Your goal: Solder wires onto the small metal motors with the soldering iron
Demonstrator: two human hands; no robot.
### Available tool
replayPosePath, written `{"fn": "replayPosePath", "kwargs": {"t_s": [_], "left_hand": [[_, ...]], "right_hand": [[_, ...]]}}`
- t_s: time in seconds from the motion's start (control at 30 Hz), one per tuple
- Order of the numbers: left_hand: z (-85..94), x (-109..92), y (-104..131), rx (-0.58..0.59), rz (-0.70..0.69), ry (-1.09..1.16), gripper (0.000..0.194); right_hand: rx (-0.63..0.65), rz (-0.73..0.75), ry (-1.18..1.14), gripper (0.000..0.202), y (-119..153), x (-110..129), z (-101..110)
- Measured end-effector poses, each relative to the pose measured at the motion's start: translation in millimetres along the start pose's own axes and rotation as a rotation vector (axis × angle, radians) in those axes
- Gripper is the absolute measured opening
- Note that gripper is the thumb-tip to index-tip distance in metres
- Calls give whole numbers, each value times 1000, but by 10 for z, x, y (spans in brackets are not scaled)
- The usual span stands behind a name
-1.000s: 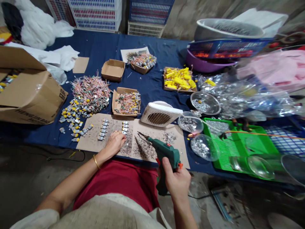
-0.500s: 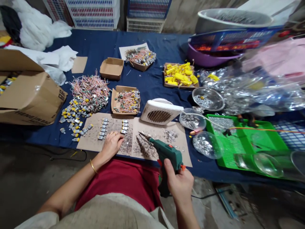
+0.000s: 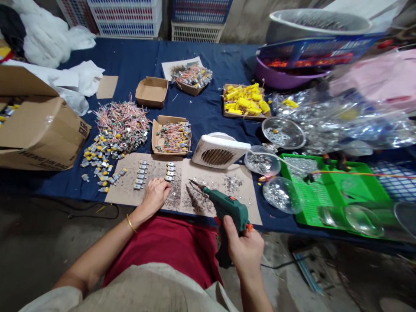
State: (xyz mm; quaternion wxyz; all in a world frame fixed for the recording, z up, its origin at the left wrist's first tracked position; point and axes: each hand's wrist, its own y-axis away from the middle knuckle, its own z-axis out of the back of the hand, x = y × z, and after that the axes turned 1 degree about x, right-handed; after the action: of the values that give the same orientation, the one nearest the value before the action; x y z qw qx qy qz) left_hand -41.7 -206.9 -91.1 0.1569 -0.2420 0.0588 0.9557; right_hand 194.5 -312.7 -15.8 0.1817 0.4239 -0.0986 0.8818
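My right hand (image 3: pixel 246 243) grips the soldering gun (image 3: pixel 228 206); likely rigid, best held by its handle (image 3: pixel 223 255). My left hand (image 3: pixel 156 191) curls beside motors (image 3: pixel 169 172); its hold I can't tell

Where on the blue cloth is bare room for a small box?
Bare cloth shows between the square brown cardboard tray and white plastic crates, and behind the brown cardboard tray of yellow parts, left of the purple plastic basin. It is crowded near the left hand, with rows of silver parts, and around the green plastic tray.
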Motion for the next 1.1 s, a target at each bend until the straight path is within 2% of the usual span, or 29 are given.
{"fn": "replayPosePath", "kwargs": {"t_s": [0.27,0.4,0.63,0.73,0.83,0.97,1.1], "left_hand": [[24,60,14,27,-68,44,13],[80,116,1,59,-37,159,15],[240,139,-66,102,-6,342,17],[290,205,-102,125,68,435,19],[255,274,-140,128,109,443,20],[155,308,-171,26,96,334,19],[140,311,-168,3,69,322,19]], "right_hand": [[10,3,28,51,15,45,50],[3,9,51,52,23,27,54],[88,25,40,51,32,-12,102],[82,126,44,48,-68,96,7],[115,229,33,48,-167,227,-166],[167,214,26,46,-156,263,-346],[161,201,30,41,-75,213,-420]]}}
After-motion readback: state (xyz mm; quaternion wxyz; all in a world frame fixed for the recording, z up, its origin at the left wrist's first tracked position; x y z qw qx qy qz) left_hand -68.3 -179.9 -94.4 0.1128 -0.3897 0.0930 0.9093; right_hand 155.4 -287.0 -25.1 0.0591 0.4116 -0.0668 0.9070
